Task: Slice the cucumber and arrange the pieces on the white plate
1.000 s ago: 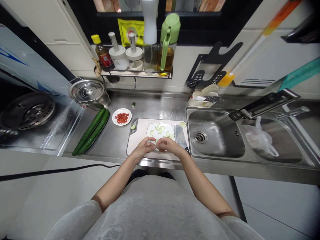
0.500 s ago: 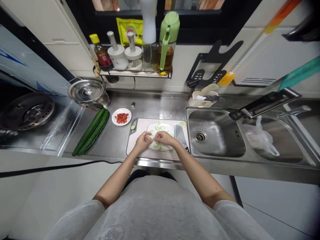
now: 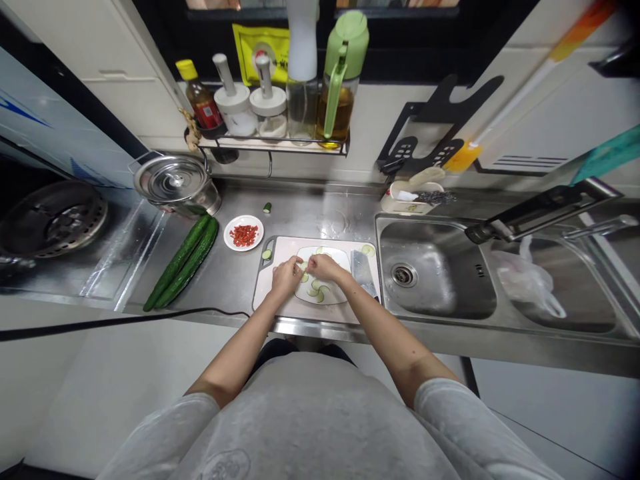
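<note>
A white plate (image 3: 336,255) with several thin cucumber slices (image 3: 317,291) lies on a pale cutting board (image 3: 280,252). My left hand (image 3: 286,275) and my right hand (image 3: 324,267) meet over the plate's left half, fingertips pinched together at a cucumber slice. A cleaver (image 3: 361,270) lies on the board to the right of the plate. Cucumber end pieces rest at the board's corners (image 3: 267,254) (image 3: 369,249).
Two whole cucumbers (image 3: 186,261) lie left of the board beside a small dish of red chilli (image 3: 244,234). A lidded steel pot (image 3: 173,181) stands behind them. A double sink (image 3: 434,273) is to the right, a condiment rack (image 3: 280,143) on the wall.
Both hands have moved from the plate's near edge farther onto the plate, uncovering slices at the front. The view has shifted slightly.
</note>
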### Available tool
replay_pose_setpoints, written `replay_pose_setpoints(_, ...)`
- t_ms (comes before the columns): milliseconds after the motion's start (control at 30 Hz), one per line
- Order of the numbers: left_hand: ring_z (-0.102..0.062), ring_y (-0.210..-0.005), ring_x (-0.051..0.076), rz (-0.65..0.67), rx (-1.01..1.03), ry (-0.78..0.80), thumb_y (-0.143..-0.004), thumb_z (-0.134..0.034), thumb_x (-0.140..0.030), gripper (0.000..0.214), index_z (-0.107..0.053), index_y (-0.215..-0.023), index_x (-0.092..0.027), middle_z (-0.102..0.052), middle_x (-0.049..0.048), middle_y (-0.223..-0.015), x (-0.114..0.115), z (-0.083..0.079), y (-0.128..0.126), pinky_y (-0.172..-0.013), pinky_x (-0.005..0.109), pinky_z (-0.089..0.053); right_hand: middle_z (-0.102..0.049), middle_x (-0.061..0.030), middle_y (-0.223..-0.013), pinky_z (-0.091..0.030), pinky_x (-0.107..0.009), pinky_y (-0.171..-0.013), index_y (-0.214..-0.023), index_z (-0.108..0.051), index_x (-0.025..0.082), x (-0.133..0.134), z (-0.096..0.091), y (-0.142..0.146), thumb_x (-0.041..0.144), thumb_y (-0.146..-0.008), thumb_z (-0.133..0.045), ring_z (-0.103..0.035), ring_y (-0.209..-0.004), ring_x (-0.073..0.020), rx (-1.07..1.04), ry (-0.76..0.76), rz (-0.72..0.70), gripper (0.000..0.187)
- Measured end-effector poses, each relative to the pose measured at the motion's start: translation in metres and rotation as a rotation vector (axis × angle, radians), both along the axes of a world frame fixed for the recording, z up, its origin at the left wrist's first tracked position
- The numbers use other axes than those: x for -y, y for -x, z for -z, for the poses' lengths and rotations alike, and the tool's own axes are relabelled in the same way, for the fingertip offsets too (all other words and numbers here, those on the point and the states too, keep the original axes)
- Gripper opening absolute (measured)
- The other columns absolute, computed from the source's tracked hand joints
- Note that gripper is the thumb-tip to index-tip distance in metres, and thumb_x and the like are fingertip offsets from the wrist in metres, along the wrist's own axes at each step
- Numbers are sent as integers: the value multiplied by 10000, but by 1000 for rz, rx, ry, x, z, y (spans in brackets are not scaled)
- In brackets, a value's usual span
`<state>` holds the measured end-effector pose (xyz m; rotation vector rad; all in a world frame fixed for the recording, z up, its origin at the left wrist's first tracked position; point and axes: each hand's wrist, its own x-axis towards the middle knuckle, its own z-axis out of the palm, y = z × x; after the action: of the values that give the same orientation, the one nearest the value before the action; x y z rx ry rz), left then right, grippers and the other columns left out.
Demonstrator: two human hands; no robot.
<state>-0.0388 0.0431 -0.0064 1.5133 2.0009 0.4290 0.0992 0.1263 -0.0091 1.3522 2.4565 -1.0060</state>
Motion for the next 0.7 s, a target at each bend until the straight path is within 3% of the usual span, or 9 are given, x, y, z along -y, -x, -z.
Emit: replay_pose_setpoints(700, -537, -1004, 220, 90, -221, -47, -834, -495, -192, 276, -579, -1084, -273, -642, 39, -1010, -1, 7, -4, -871, 368, -330, -671, -67, -956, -388, -240, -689, -894, -641, 200, -1, -4, 12, 289, -832, -565, -589, -899, -184, 162, -80, -49, 133)
